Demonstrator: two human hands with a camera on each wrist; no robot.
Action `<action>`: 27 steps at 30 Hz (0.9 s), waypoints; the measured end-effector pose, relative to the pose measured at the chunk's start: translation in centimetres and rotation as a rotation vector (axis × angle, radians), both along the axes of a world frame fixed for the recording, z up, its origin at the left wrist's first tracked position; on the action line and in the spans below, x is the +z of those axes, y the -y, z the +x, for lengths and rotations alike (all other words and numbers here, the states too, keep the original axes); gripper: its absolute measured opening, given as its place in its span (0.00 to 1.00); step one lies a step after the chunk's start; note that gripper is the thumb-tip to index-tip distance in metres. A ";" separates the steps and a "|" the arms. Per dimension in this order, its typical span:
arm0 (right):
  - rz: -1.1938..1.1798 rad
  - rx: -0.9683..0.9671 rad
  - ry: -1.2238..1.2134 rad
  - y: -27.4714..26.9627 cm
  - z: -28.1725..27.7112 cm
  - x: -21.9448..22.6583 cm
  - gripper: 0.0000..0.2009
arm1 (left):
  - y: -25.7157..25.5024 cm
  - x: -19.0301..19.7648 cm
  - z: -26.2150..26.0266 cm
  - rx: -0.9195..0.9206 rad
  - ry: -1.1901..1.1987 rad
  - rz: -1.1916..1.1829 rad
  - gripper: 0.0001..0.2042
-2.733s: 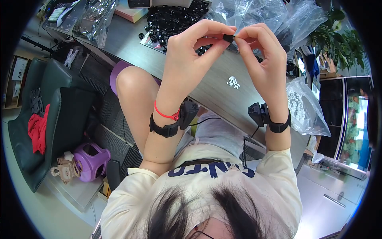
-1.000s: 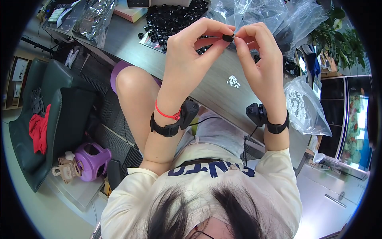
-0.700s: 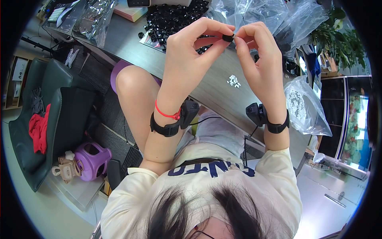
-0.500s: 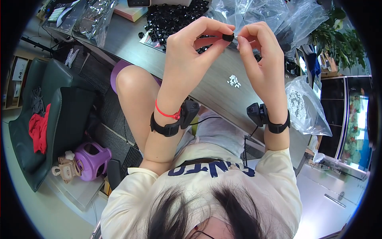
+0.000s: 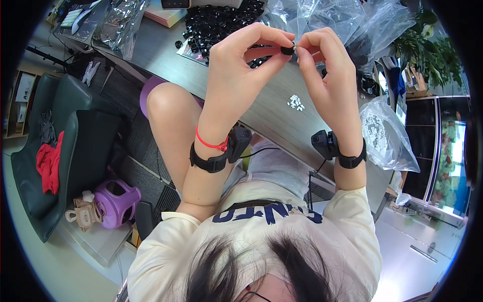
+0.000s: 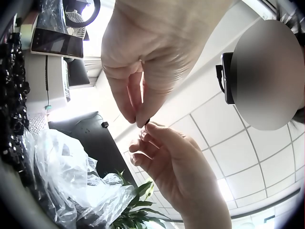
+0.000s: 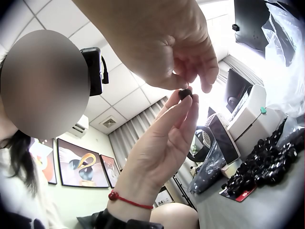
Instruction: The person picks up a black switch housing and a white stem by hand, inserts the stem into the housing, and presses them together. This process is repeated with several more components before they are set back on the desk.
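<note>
My left hand [image 5: 234, 75], with a red cord on its wrist, pinches a small round black plastic piece [image 5: 287, 51] between thumb and fingertips. In the right wrist view the black piece [image 7: 185, 94] shows dark above the left fingertips. My right hand [image 5: 334, 68] meets it from the other side, thumb and index finger pinched on a tiny white piece [image 5: 295, 46] right at the black one's end. Fingertips hide most of this white bit. Both hands are raised over the grey table [image 5: 271, 123]. Below them lies a little pile of white pieces [image 5: 295, 103].
A large heap of black pieces [image 5: 216, 27] covers the back of the table. Clear plastic bags [image 5: 322, 20] lie behind the hands. A bag of white pieces [image 5: 380, 133] sits at the right edge, and a plant [image 5: 427, 48] stands beyond.
The black piece has been turned in the left fingers since the earliest frame. My right fingertips stood slightly apart from it half a second ago and are now back against its end.
</note>
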State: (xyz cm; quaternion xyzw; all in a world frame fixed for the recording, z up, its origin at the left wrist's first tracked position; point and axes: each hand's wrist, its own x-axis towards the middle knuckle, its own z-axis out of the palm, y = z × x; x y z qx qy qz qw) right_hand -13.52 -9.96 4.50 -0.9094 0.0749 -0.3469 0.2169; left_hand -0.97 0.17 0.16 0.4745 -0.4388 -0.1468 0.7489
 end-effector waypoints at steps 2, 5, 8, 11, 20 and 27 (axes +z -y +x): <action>-0.015 0.001 -0.011 0.0 0.0 0.1 0.04 | 0.0 0.0 0.1 0.005 0.015 -0.012 0.08; -0.021 0.002 0.000 0.1 0.1 0.1 0.04 | 0.0 0.0 0.1 0.008 0.019 -0.018 0.08; -0.028 0.000 0.013 0.1 0.1 0.2 0.04 | 0.0 0.0 0.1 0.011 0.012 -0.018 0.08; -0.035 -0.005 0.028 0.1 0.1 0.3 0.04 | 0.0 0.1 0.0 0.019 0.002 -0.027 0.08; -0.061 0.000 0.039 0.1 -0.1 0.7 0.04 | 0.0 0.0 0.1 -0.014 -0.014 -0.021 0.08; -0.098 0.042 0.033 0.4 -0.3 1.2 0.05 | -0.6 0.6 0.1 -0.083 -0.005 0.051 0.12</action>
